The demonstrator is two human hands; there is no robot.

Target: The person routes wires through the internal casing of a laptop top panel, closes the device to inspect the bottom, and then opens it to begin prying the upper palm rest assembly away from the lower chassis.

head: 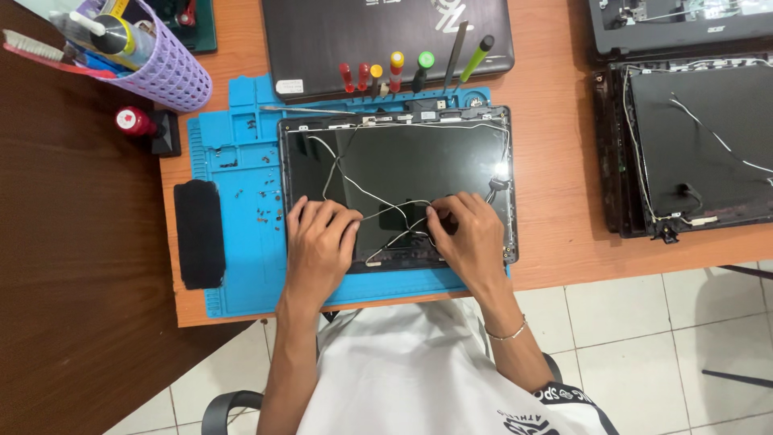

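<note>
A black laptop lid shell (pixel 403 157) lies open side up on a blue repair mat (pixel 241 161), with thin white and grey cables (pixel 346 173) looped across its inside. My left hand (pixel 320 242) rests flat on the lid's lower left part, fingers spread on the surface beside a cable. My right hand (pixel 471 238) is at the lower right part, its fingertips pinched on a cable near the middle of the lid. A thin bracelet is on my right wrist.
Several screwdrivers (pixel 403 71) stand in the mat's back slots. A closed dark laptop (pixel 386 36) lies behind, a purple basket (pixel 161 68) of tools at back left, a black pad (pixel 199 234) on the mat's left, small screws nearby. Another open lid shell (pixel 700 145) lies at right.
</note>
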